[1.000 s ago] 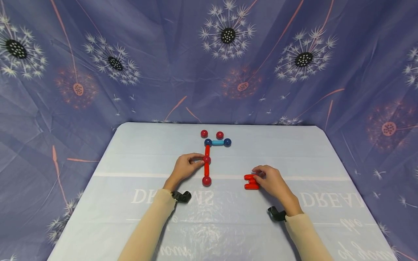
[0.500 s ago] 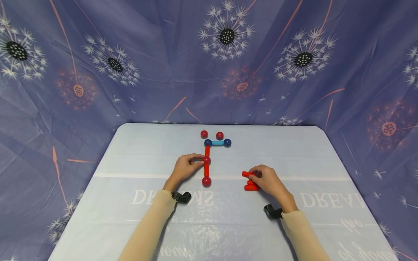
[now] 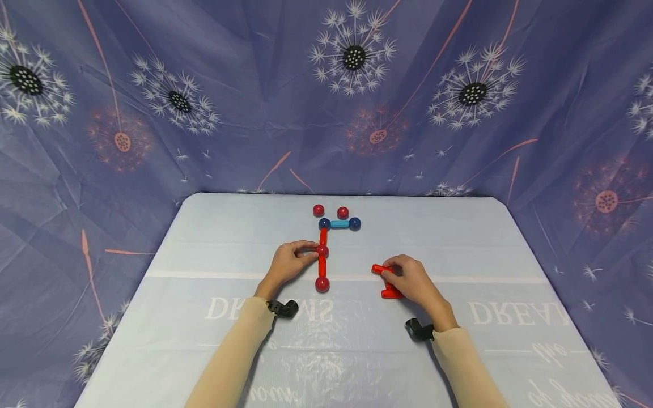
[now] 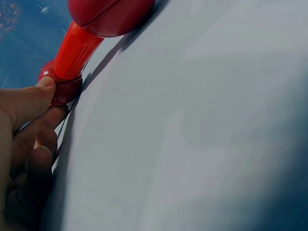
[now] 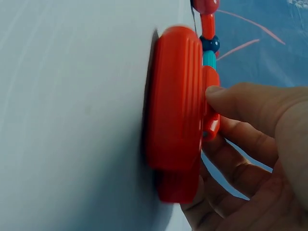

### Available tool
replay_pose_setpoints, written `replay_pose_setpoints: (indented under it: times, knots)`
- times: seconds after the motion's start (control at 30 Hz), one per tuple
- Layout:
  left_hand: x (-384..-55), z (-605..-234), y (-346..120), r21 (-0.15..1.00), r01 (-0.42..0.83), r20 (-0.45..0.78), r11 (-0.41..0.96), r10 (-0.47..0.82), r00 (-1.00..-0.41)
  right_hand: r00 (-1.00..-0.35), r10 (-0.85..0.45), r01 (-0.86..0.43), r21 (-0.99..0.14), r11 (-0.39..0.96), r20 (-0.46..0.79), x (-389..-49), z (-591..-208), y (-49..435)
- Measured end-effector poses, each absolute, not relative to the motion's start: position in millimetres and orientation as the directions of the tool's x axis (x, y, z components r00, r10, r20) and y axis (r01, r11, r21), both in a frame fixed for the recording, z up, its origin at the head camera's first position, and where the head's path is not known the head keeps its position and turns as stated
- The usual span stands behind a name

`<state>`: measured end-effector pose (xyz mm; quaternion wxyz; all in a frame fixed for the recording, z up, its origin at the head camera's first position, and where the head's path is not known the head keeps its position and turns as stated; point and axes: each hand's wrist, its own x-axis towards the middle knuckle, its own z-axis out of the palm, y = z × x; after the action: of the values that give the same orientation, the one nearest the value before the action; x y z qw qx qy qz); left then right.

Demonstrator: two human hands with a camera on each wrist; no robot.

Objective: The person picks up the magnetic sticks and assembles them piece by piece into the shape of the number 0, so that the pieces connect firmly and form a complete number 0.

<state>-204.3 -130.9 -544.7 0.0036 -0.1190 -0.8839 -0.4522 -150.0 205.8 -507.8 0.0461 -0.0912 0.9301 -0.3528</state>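
My left hand [image 3: 288,263] pinches the middle red ball [image 3: 322,251] of a ball-and-rod toy chain lying on the table. From that ball one red rod [image 3: 322,267] runs toward me to a larger red ball [image 3: 322,284]; another red rod [image 3: 323,237] runs back to a dark blue ball [image 3: 325,224]. A light blue rod [image 3: 339,224] joins this to a second dark blue ball [image 3: 355,224]. On the right, my right hand [image 3: 412,280] holds a loose red rod [image 5: 210,79] between thumb and fingers. More red rods [image 5: 175,96] lie beside it, partly hidden by the hand.
Two loose red balls, one left [image 3: 318,210] and one right [image 3: 343,212], sit behind the chain near the table's back edge. The white-covered table [image 3: 229,226] meets a blue dandelion-print cloth [image 3: 255,113] at the back.
My right hand has moved left and slightly away from me, drawing the red rod off the other rods and tilting it. The left hand and the chain have stayed in place.
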Motion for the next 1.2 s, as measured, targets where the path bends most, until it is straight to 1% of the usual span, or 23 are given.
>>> replay_pose_setpoints:
  times: [0.23, 0.63, 0.9, 1.2]
  knots:
    - [-204, -545, -132, 0.804, 0.206, 0.108, 0.557, 0.204, -0.973, -0.976, -0.217, -0.143, -0.687, 0.713, -0.023, -148, -507, 189]
    - [-203, -544, -132, 0.809, 0.207, 0.11, 0.55, 0.205, -0.973, -0.958, -0.285, -0.23, -0.71, 0.666, 0.043, -145, -508, 168]
    - [-204, -545, -132, 0.804, 0.201, 0.104, 0.559, 0.2, -0.974, -0.947, -0.321, -0.229, -0.746, 0.625, 0.021, -143, -507, 156]
    - [-205, -545, -130, 0.792, 0.203, 0.103, 0.576, 0.202, -0.974, -0.93, -0.367, -0.244, -0.757, 0.607, 0.005, -140, -505, 143]
